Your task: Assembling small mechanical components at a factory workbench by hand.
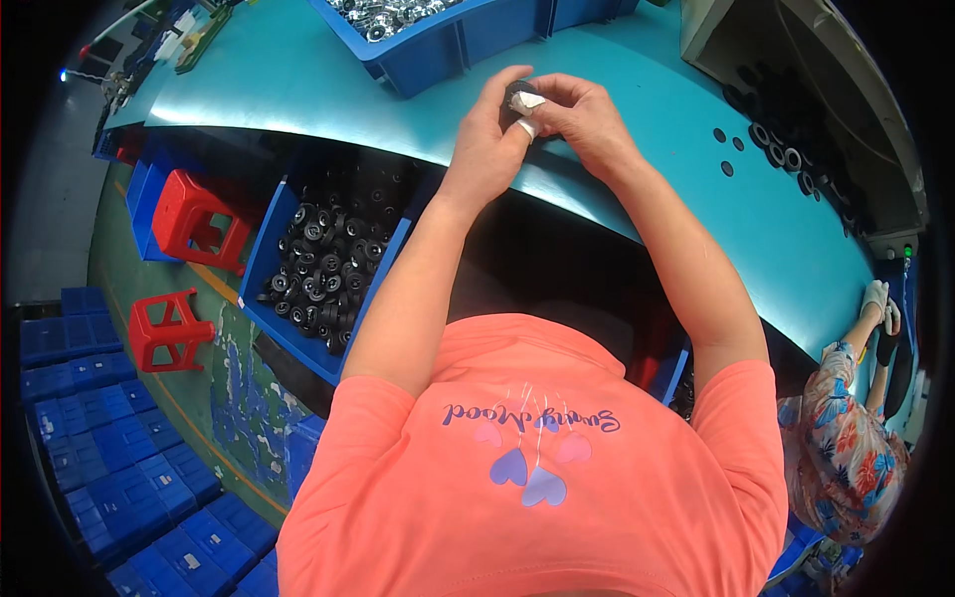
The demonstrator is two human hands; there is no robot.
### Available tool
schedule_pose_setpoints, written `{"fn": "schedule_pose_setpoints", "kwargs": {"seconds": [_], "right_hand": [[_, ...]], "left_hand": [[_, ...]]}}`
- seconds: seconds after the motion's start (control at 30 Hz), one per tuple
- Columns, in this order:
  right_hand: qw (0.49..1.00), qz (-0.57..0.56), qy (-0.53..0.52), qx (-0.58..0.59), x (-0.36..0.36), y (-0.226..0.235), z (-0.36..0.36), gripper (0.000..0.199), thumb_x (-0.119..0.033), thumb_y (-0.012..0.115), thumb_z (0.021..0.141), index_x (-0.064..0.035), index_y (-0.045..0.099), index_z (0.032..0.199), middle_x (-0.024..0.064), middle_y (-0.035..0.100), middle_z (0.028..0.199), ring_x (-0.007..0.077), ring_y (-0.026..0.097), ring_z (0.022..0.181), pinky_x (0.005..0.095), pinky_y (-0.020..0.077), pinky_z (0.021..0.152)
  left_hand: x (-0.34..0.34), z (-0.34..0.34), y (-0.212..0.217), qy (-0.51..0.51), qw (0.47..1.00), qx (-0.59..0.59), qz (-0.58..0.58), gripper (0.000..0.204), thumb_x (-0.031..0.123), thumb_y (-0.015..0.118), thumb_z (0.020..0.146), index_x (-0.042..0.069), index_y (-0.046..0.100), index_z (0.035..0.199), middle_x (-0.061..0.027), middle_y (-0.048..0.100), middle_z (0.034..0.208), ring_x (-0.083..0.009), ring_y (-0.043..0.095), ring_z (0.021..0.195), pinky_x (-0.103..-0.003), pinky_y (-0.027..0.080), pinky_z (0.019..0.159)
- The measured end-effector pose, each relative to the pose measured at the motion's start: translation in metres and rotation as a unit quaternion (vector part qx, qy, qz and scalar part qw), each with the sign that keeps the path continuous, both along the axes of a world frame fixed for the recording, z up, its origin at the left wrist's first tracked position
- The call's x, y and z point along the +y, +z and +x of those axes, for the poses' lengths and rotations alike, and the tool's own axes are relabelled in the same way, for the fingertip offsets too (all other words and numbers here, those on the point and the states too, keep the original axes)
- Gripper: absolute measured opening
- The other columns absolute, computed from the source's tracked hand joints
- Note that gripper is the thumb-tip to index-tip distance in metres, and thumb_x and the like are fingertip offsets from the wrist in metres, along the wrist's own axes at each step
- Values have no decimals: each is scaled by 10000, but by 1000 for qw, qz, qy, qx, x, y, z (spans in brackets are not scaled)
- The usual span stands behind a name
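Observation:
Both hands meet over the near edge of the teal worktable point(298, 85). My left hand point(489, 134) and my right hand point(582, 114) together hold a small black round part point(519, 95). A white piece, like tape or a label, lies on the part between my fingertips. White tape wraps one fingertip. Most of the part is hidden by my fingers.
A blue bin of shiny metal parts point(438, 30) stands behind my hands. Below the table's left sits a blue bin of black round parts point(323, 264). Loose black rings point(786, 149) lie at the right by a grey machine. Red stools point(194, 219) and stacked blue crates point(119, 448) stand on the floor. Another person point(851, 438) sits at right.

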State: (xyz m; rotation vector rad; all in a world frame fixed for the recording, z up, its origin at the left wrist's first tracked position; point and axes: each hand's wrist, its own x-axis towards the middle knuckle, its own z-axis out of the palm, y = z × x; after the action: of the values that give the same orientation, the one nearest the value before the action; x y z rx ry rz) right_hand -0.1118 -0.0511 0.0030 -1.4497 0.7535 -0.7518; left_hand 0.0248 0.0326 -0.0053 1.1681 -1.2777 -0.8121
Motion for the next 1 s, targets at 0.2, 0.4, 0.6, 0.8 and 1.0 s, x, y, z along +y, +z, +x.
{"fn": "schedule_pose_setpoints", "kwargs": {"seconds": [0.2,0.4,0.6,0.8,1.0], "right_hand": [[999,-1,-25,22,-11,-16,-3,305,-144,720,815,5,707,1080,106,711,935,164,657,826,303,517,717],[992,-63,-77,78,-13,-26,-1,305,-163,705,824,-21,714,1093,110,722,952,176,667,850,323,524,741],[990,-62,-76,102,-11,-20,-2,303,-186,715,826,-27,721,1084,114,727,963,187,676,867,329,532,758],[998,50,45,-6,-19,-10,-16,382,-210,723,853,22,675,1153,124,707,1024,190,676,914,336,532,832],[981,115,136,-82,-24,0,-27,429,-196,701,862,60,619,1195,127,673,1098,195,671,1008,337,517,962]], "left_hand": [[-2,-19,-2,148,952,-266,-20,494,7,592,864,39,504,1349,-244,703,997,-400,697,928,-471,555,784],[-5,-26,-4,170,939,-297,-29,482,17,597,838,46,530,1315,-268,694,977,-446,681,902,-483,548,791],[-4,-22,-1,135,967,-218,-1,484,32,614,821,89,571,1300,-242,701,1009,-420,681,966,-448,546,838],[-7,-18,-3,94,982,-161,-40,480,34,643,875,108,547,1340,-99,696,1022,-208,684,821,-326,552,730],[1,-10,10,-14,997,52,50,504,75,655,923,111,481,1394,-14,599,897,-61,526,655,-205,389,476]]}}
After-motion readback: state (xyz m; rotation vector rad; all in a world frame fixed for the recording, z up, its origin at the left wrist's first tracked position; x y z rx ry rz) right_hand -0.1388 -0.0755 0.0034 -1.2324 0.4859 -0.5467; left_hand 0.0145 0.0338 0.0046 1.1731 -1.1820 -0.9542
